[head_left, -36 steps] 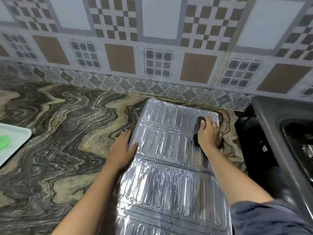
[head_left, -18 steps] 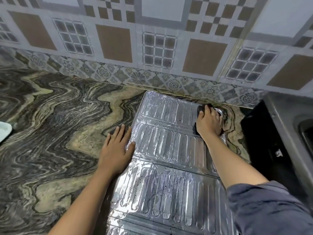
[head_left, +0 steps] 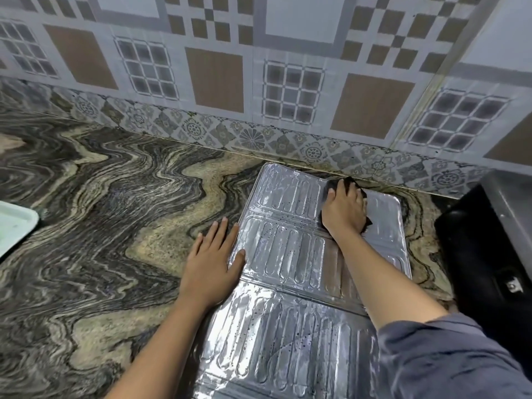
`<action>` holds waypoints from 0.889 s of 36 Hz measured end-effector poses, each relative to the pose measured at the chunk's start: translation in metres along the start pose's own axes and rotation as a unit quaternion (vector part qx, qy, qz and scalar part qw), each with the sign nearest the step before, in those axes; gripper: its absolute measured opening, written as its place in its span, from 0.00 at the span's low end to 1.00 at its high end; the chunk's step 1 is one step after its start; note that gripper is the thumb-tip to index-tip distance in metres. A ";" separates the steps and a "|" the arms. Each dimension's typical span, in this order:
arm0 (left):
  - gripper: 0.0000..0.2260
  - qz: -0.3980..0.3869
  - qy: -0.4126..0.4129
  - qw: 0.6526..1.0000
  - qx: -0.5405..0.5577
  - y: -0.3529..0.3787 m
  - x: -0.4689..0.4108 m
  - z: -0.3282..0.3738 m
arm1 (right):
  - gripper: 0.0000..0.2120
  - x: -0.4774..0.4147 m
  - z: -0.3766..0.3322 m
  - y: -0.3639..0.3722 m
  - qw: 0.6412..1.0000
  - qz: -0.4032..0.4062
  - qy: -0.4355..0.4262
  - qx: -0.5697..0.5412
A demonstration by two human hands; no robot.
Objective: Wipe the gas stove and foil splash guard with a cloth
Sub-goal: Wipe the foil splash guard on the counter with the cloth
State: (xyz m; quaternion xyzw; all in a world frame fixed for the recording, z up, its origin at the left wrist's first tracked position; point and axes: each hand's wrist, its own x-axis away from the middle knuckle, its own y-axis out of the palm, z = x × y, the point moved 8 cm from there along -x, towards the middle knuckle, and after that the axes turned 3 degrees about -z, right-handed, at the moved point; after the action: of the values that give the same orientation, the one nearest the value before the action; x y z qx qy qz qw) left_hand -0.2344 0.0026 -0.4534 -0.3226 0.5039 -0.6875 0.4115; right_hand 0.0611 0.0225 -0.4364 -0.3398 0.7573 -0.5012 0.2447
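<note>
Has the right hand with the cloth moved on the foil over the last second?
Yes. The right hand and cloth slid up the foil guard toward the tiled wall, now at its far edge.

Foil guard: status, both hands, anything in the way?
Right hand pressing dark cloth on far panel. Left hand flat, pinning foil guard at left edge. Guard flat on counter. Nothing obstructing.
</note>
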 end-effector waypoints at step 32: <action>0.27 -0.001 -0.022 1.000 0.022 -0.003 0.001 0.001 | 0.21 0.026 -0.158 0.061 0.913 -0.152 -0.377 0.035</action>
State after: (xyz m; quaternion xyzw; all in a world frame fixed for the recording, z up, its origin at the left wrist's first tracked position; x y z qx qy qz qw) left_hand -0.2347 0.0017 -0.4501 -0.3292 0.4795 -0.6915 0.4284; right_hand -0.0843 0.1126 -0.4337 -0.6054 0.5299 -0.3935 0.4449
